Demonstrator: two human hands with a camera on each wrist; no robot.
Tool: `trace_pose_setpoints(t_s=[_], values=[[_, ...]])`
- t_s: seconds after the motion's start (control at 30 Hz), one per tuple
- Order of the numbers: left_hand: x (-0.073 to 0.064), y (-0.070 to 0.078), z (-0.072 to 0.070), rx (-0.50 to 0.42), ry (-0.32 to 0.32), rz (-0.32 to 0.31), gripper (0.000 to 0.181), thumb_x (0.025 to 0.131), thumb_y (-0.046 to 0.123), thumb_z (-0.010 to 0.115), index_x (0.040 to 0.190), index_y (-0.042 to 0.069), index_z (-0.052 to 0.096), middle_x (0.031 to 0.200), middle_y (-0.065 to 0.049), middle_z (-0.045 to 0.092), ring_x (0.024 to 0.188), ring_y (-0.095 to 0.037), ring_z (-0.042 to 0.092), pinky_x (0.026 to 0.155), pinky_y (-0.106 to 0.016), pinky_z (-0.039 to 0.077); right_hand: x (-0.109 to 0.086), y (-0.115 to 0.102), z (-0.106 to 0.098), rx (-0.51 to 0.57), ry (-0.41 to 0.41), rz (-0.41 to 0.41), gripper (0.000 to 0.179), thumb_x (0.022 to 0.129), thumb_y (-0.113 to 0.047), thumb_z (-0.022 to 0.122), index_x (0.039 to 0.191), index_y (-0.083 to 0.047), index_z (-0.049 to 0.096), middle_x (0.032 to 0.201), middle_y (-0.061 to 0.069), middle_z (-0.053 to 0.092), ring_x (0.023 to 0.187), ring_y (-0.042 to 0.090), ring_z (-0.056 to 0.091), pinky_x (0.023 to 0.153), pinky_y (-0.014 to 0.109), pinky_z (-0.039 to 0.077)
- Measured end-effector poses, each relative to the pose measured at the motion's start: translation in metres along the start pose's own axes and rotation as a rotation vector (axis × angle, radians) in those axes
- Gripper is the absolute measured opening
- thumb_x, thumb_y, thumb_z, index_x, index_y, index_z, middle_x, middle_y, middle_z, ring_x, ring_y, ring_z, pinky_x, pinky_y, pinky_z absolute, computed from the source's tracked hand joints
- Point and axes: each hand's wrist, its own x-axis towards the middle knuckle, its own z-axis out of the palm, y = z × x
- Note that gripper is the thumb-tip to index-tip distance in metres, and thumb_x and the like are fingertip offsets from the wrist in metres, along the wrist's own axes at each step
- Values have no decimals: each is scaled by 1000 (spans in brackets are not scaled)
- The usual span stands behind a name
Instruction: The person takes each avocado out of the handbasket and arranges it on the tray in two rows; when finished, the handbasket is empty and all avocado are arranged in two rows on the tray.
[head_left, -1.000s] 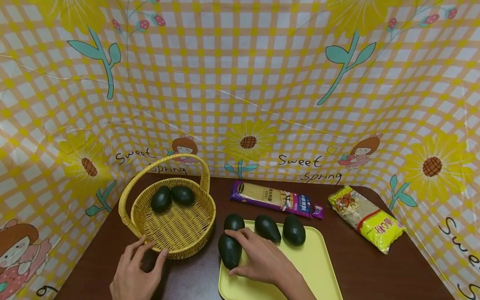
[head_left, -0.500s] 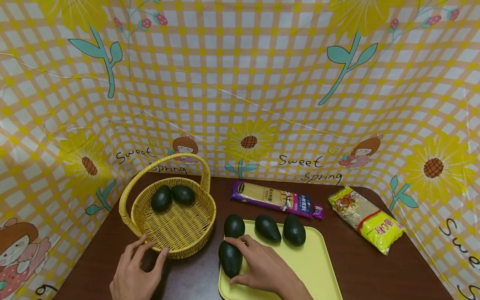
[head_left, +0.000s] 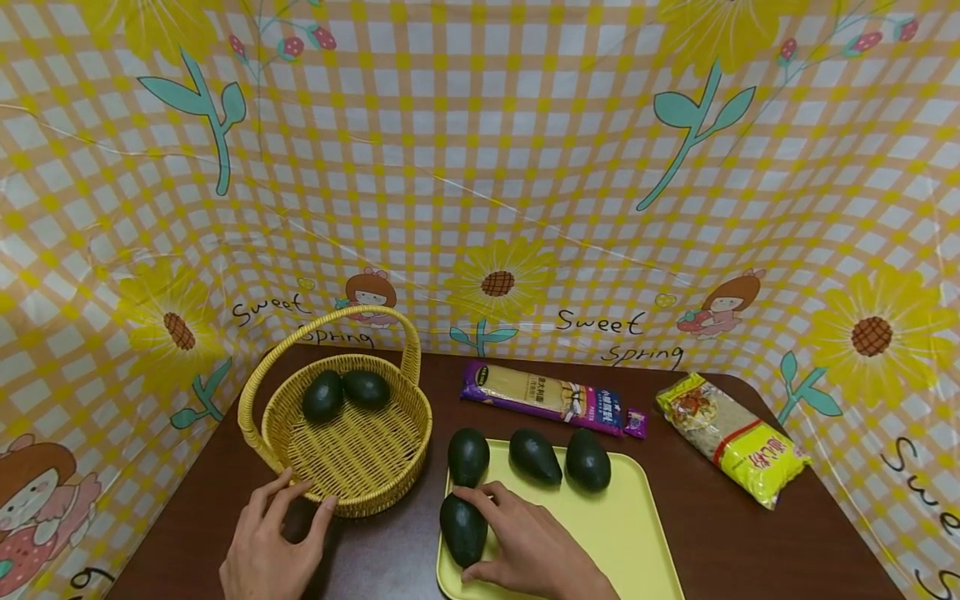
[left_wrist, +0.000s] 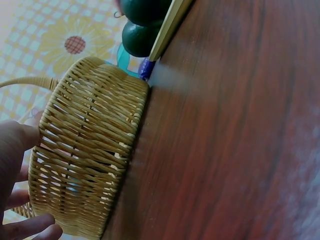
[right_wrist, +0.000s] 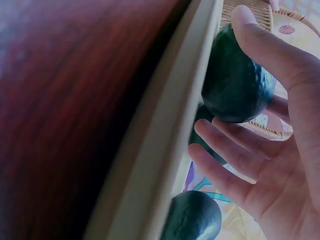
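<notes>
My right hand point(head_left: 528, 542) pinches a dark green avocado point(head_left: 463, 532) lengthwise over the left side of a yellow tray point(head_left: 622, 533). In the right wrist view the thumb lies across this avocado point(right_wrist: 235, 75), while the other fingers are spread below it. My left hand point(head_left: 273, 542) touches the near left rim of a round wicker basket point(head_left: 375, 496), fingers loosely bent and thumb apart. Two avocados point(head_left: 322, 398) lie in the back of the basket. Behind the held one, another avocado point(head_left: 468, 457) sits at the tray's back left corner, with two more avocados point(head_left: 588, 461) along the back edge.
A purple pasta packet point(head_left: 540, 396) and a small purple sachet point(head_left: 636, 422) lie behind the tray. At the right rests a yellow noodle bag point(head_left: 735, 437). The basket's tall handle point(head_left: 258, 375) arches over it. A checked cloth point(head_left: 495, 167) surrounds the brown table point(head_left: 817, 550).
My right hand has brought the avocado slightly toward the near edge of the tray, away from the avocado behind it. My left hand and the basket have stayed put.
</notes>
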Motion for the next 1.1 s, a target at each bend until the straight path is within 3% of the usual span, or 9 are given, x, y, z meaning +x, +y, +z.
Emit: trace_pose_setpoints(t_s=[0.53,0.8,1.1], values=[[0,0,0,8,-14,-19,39,83,39,95,112,15,84,135,-7,71,107,-36,70,70,-65,59,-4,-1,4,-19,6,12,94,83,-61,89,163,-35,46,133,3,64,97,13,71,71,31,58],[0,-1,0,11,-4,-5,39,82,38,96,111,15,84,133,-7,72,104,-36,70,68,-63,59,-3,1,0,-8,-7,13,95,83,-63,88,162,-33,48,134,3,63,101,14,71,71,30,57],[0,0,0,11,-2,-8,39,82,38,96,110,15,84,133,-7,72,105,-36,70,68,-63,59,-2,3,-7,-52,44,-36,95,84,-74,79,162,-28,50,131,1,63,97,16,70,71,32,58]])
